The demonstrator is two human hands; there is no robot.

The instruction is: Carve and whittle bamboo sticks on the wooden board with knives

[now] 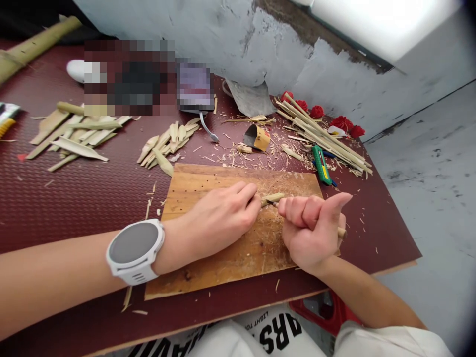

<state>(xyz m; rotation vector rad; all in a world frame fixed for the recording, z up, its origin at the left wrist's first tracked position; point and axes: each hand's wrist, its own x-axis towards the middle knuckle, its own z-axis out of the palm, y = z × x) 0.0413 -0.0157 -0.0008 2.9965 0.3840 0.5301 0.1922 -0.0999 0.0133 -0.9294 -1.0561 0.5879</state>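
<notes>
My left hand [223, 220], with a white watch [136, 250] on its wrist, rests on a wooden board [208, 188] and pinches one end of a small bamboo piece [273, 198]. My right hand [312, 228] is closed in a fist just right of it, thumb stuck out, gripping a tool whose wooden handle end [342, 233] pokes out past the palm. The tool's tip meets the bamboo piece between the two hands. The board is littered with shavings.
The board lies on a dark red table [82, 198]. Bamboo slivers [78, 136] and smaller ones [167, 144] lie at the back left. A bundle of bamboo sticks [323, 134], red flowers [342, 123], a green utility knife [322, 166] and a sandpaper roll [256, 136] sit behind.
</notes>
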